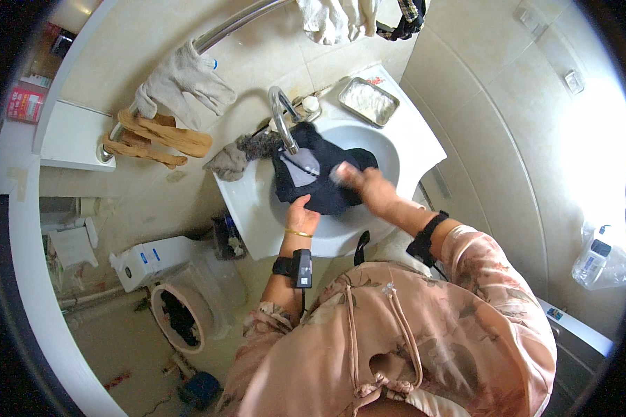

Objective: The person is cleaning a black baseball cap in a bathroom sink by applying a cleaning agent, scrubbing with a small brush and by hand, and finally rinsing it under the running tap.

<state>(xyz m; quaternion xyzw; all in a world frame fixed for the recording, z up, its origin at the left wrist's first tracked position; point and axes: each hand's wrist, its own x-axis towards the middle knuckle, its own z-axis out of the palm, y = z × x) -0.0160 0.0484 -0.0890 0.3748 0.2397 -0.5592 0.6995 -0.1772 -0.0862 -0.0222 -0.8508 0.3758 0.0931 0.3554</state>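
A dark cloth garment (334, 193) with a grey-lilac patch is spread over the white washbasin (388, 140). My left hand (302, 215) grips the garment's near edge, thumb on top. Over the garment's right part, my right hand (368, 185) is blurred, its fingers closed around a small whitish object (339, 173) that I cannot identify, held against or just above the cloth. The chrome faucet (284, 117) arches over the garment's far left part; no water can be made out. A wet grey cloth (229, 159) hangs over the basin's left edge.
A metal tray (369, 101) with white contents sits on the counter behind the basin. Gloves (182, 83) and brown cloths (161, 136) hang from the wall rail at left. Below left are a white box (154, 260) and a bin (201, 333). A bottle in plastic (597, 260) is at right.
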